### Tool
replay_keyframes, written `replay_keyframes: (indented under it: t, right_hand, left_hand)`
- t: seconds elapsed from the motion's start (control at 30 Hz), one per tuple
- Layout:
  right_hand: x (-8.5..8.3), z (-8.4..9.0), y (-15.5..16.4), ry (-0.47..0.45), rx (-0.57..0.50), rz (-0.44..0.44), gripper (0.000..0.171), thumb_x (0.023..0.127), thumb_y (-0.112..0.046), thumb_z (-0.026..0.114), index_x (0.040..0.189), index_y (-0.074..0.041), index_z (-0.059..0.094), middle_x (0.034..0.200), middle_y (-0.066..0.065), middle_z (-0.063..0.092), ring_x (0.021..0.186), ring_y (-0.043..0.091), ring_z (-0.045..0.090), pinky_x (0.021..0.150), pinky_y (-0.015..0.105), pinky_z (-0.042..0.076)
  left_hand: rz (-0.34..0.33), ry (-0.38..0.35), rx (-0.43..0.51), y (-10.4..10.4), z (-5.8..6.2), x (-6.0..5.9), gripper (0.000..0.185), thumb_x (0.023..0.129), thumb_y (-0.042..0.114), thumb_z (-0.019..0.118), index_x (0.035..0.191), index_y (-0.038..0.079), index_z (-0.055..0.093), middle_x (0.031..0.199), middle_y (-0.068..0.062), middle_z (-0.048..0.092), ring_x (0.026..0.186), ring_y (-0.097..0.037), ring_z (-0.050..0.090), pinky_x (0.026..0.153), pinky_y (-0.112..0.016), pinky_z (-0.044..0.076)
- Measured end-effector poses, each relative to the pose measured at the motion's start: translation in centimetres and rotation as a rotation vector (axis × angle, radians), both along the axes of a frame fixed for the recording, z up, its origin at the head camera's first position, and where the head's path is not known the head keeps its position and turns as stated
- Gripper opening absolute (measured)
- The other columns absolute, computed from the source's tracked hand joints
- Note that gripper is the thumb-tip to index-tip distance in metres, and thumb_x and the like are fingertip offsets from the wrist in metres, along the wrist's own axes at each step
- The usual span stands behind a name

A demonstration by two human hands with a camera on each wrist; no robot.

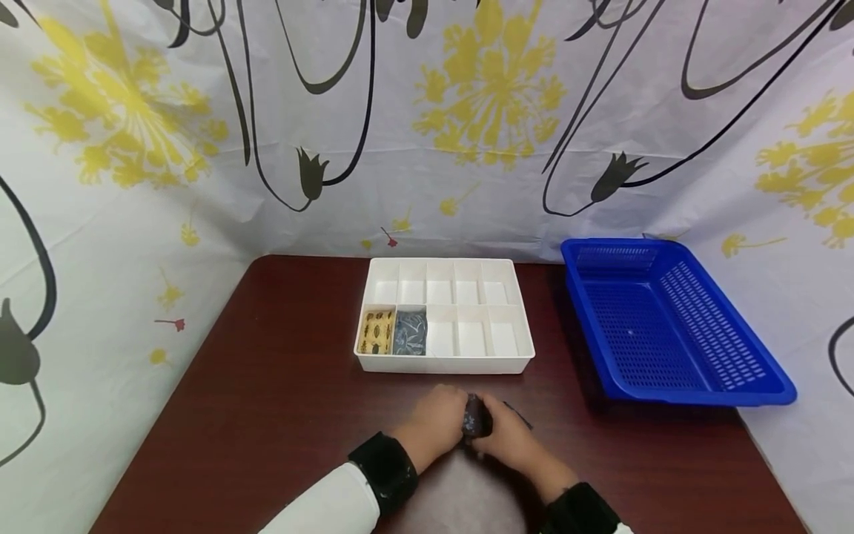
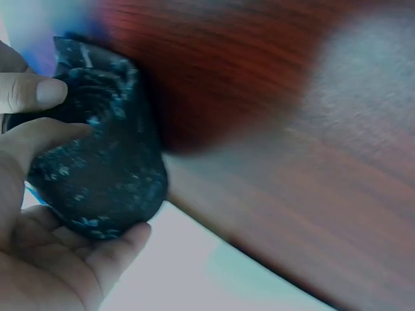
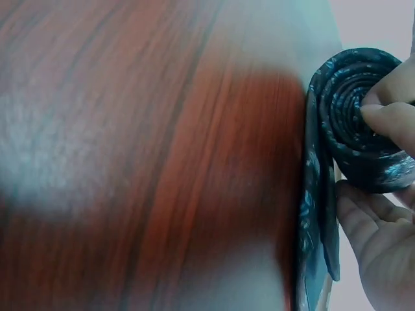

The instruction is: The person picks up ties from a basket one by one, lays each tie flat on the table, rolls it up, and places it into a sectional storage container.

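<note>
white divided tray (image 1: 514, 361) holding 2 rolled ties beside blue basket (image 1: 674, 326) on brown table (image 1: 267, 415)

Item: dark tie (image 1: 474, 423), patterned. Fabric is dark navy to black, sprinkled with small pale blue and white motifs. State: mostly rolled into a tight coil, the spiral of layers being plainly seen end-on in the right wrist view (image 3: 360, 116). A short unrolled tail is seen hanging flat from the coil, running down along its edge. Pose: the coil is held between both hands, just above or on the dark red-brown worktop; contact with the surface cannot be told. In the left wrist view (image 2: 97, 162) the roll is shown as a rounded, bulging bundle. Location: near the front middle of the worktop.
</note>
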State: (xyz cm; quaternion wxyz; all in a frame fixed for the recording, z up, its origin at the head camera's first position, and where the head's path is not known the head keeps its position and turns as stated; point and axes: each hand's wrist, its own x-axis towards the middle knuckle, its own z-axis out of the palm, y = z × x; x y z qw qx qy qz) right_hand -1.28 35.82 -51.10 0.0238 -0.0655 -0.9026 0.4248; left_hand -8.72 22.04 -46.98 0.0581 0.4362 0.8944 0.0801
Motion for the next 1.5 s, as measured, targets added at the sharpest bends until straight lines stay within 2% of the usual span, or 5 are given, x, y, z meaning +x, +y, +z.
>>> replay_keyframes:
  t: [0.2,0.5,0.73,1.13,1.5]
  right_hand:
    - [0.3,0.0,-0.1,0.011,-0.073,-0.013,0.073,0.064,0.006,0.078,0.132,0.004,0.048,0.125,0.019,0.058,0.106,0.030,0.058,0.083,0.036,0.051]
    - [0.9,-1.0,0.0,-0.021,-0.229,-0.027,0.067,0.065,0.012,0.073,0.127,0.003,0.049,0.123,0.021,0.057,0.101,0.031,0.057,0.063,0.028,0.054]
    - [1.2,-1.4,-0.1,0.004,-0.309,0.004,0.065,0.065,0.015,0.071,0.125,0.006,0.048,0.118,0.025,0.057,0.085,0.025,0.059,0.052,0.030,0.053]
    - [1.3,-1.0,0.3,0.022,-0.117,0.011,0.067,0.063,0.008,0.080,0.125,0.004,0.052,0.117,0.019,0.060,0.097,0.029,0.058,0.069,0.026,0.052]
    - [1.3,0.0,0.7,0.039,-0.014,-0.022,0.076,0.059,0.006,0.082,0.129,0.005,0.050,0.121,0.018,0.060,0.107,0.030,0.056,0.090,0.039,0.046]
  left_hand:
    - [-0.012,0.049,-0.033,0.3,0.0,0.5,0.032,0.077,0.020,0.076,0.103,0.005,0.066,0.097,-0.007,0.063,0.094,-0.020,0.059,0.076,-0.031,0.054]
    - [-0.083,-0.339,0.393,-2.1,-3.8,-1.3,0.057,0.063,0.004,0.077,0.115,0.004,0.054,0.107,-0.004,0.057,0.099,-0.015,0.052,0.091,-0.031,0.046]
    - [-0.175,-0.385,0.586,-2.6,-4.8,-1.5,0.033,0.072,0.005,0.074,0.103,0.005,0.063,0.097,-0.002,0.065,0.091,-0.011,0.058,0.085,-0.028,0.048]
    - [-0.195,-0.200,0.334,-1.5,-3.2,-1.0,0.014,0.080,0.014,0.073,0.091,0.017,0.066,0.088,0.008,0.065,0.088,-0.007,0.059,0.088,-0.025,0.046]
    - [-0.046,-0.051,0.119,0.3,-0.4,0.9,0.011,0.086,0.013,0.066,0.097,0.012,0.069,0.092,-0.001,0.067,0.092,-0.016,0.061,0.084,-0.029,0.050]
